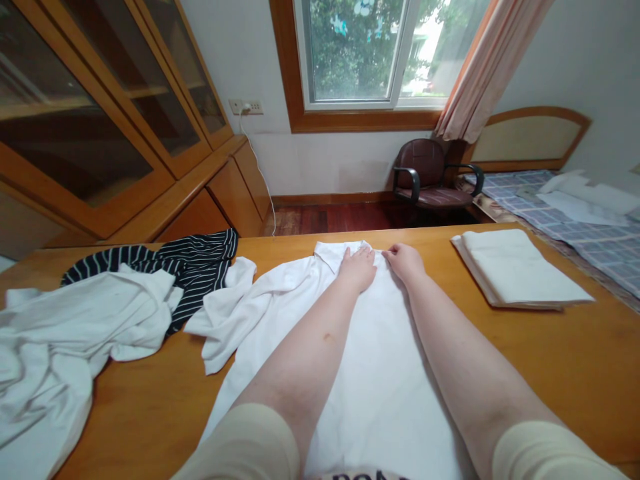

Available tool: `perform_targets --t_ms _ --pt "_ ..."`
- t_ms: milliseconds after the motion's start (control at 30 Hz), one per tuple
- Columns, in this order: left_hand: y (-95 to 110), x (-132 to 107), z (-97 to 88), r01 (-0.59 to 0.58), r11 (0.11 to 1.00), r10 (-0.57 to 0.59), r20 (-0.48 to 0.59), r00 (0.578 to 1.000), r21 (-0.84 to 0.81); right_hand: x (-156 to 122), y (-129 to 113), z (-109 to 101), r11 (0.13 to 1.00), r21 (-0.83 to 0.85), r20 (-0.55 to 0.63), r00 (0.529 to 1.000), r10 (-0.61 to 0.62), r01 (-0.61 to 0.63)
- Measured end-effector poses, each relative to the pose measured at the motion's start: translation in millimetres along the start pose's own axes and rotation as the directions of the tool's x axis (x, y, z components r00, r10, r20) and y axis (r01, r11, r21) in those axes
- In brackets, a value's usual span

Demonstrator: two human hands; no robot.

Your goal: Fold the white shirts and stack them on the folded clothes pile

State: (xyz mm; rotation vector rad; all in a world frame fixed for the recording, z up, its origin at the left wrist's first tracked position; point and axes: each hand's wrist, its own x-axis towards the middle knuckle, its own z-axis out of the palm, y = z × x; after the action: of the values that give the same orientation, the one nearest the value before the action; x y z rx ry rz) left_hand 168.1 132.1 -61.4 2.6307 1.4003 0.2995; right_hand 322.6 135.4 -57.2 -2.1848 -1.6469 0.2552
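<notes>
A white collared shirt (380, 373) lies spread flat on the wooden table (575, 360), its collar at the far edge. My left hand (357, 267) rests flat on the shirt just below the collar, fingers stretched out. My right hand (404, 260) sits beside it at the collar, fingers curled in a pinch on the fabric. One sleeve of the shirt trails off to the left.
A heap of white garments (75, 333) and a black-and-white striped garment (185, 263) lie at the table's left. A folded white stack (520, 267) sits at the right. Beyond the table are a dark chair (430, 177), a bed (590, 220), a wooden cabinet (125, 133) and a window.
</notes>
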Motion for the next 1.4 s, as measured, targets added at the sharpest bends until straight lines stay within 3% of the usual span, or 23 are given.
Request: perform_targets --t_ms 233,533,667,767,867,933,1000,1067,1133,1233,1400 --pt "-8 3 4.1 -0.009 1.000 0.011 0.105 0.994 -0.019 1 1 -3 0.995 -0.027 -0.017 0.995 0.098 -0.098" --pt "-14 4 2.1 -0.009 0.996 0.016 0.082 0.997 -0.088 2 1 -9 0.982 -0.016 -0.008 0.982 0.189 -0.189" --pt "-15 5 -4.3 0.019 0.981 -0.030 -0.056 0.998 -0.193 3 3 -7 0.980 -0.039 0.010 0.981 0.196 -0.195" --pt "-25 8 -13.3 0.134 0.941 -0.195 -0.173 0.965 -0.310 3 2 -7 0.982 -0.044 -0.005 0.983 0.185 -0.185" --pt "-45 9 -26.0 0.238 0.882 -0.330 -0.172 0.928 -0.407 -2 -3 -10 0.998 -0.024 -0.142 0.989 0.047 -0.051" --pt "-58 8 -34.4 0.254 0.855 -0.355 -0.152 0.923 -0.452 -7 -11 -12 0.986 0.003 -0.222 0.962 -0.161 0.166" --pt "-67 6 -40.6 0.254 0.843 -0.355 -0.136 0.925 -0.474 -13 -20 -11 0.912 0.044 -0.197 0.899 -0.392 0.408" --pt "-70 3 -43.4 0.239 0.844 -0.336 -0.128 0.933 -0.480 -18 -27 -8 0.828 0.089 -0.104 0.832 -0.545 0.553" --pt "-70 0 -43.2 0.212 0.853 -0.299 -0.114 0.947 -0.476 -20 -30 -2 0.800 0.106 0.002 0.804 -0.595 0.591" --pt "-65 -2 -40.5 0.217 0.873 -0.258 -0.035 0.966 -0.438 -19 -28 7 0.821 0.085 0.125 0.812 -0.571 0.564" --pt "-63 -1 -40.2 0.286 0.899 -0.289 0.042 0.956 -0.332 -16 -22 13 0.831 0.041 0.199 0.810 -0.551 0.555"
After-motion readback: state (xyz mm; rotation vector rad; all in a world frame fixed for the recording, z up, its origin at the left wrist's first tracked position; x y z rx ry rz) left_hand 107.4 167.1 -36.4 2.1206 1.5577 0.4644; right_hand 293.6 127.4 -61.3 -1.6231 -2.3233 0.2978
